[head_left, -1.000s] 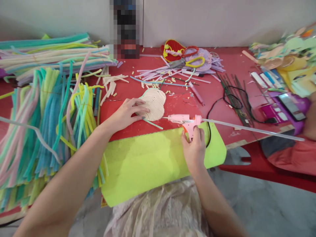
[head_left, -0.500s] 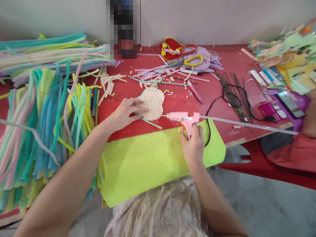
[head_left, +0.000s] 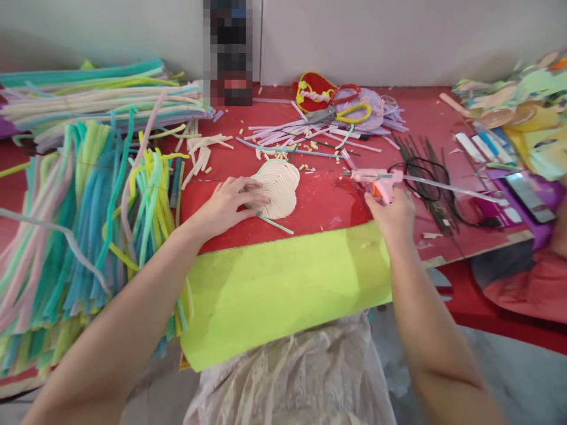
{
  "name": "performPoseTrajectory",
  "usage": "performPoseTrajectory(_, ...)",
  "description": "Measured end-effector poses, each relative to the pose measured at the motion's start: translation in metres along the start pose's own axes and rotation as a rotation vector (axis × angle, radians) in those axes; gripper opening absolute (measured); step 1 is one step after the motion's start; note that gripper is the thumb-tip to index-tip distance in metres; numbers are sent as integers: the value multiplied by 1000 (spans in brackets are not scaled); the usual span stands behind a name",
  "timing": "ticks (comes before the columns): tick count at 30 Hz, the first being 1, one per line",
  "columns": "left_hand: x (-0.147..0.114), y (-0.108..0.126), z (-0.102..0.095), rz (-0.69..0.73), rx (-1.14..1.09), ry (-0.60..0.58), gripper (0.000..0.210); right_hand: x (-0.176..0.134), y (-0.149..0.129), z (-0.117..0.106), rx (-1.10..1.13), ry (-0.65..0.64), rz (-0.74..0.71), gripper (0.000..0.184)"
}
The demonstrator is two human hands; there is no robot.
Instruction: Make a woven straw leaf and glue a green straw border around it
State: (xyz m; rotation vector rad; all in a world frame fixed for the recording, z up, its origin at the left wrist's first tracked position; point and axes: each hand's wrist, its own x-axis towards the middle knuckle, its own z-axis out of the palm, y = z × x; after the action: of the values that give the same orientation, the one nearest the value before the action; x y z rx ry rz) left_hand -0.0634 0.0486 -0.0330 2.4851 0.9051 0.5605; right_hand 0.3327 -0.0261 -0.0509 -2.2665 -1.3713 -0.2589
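A cream ribbed pipe-cleaner piece (head_left: 280, 192) with a scalloped outline lies flat on the red table. My left hand (head_left: 237, 200) holds its left side, with fingertips on top and the thumb at the lower edge. A mint-green pipe cleaner (head_left: 279, 224) runs along that edge, and its free end sticks out below. To the right, my right hand (head_left: 394, 215) grips a pink hot glue gun (head_left: 376, 178) by the handle, nozzle pointing left, away from the cream piece. A long clear glue stick (head_left: 456, 186) extends from the gun's back.
Bundled coloured pipe cleaners (head_left: 88, 218) fill the left side. Yellow-handled scissors (head_left: 339, 113) lie among lilac cut stems (head_left: 283, 133) at the back. A black cord (head_left: 425, 192) coils at right, near a phone (head_left: 529, 198). A yellow-green sheet (head_left: 283, 295) covers the table's front edge.
My right hand has moved the glue gun away from the cream piece, to the right and slightly back. My left hand stays on the piece.
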Motion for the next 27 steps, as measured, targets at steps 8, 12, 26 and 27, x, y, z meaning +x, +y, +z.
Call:
performPoseTrajectory(8,3,19,-2,6,-68,-20,14,1,-24,-11,-90,37,-111,44)
performPoseTrajectory(12,5,20,3,22,-137,-83,13,-26,-63,-35,87,137,-281,35)
performPoseTrajectory(26,12,16,9,87,-227,-54,15,-65,-124,-13,587,-590,-832,8)
performPoseTrajectory(27,13,16,9,92,-228,-41,16,-64,-124,-12,609,-589,-824,6)
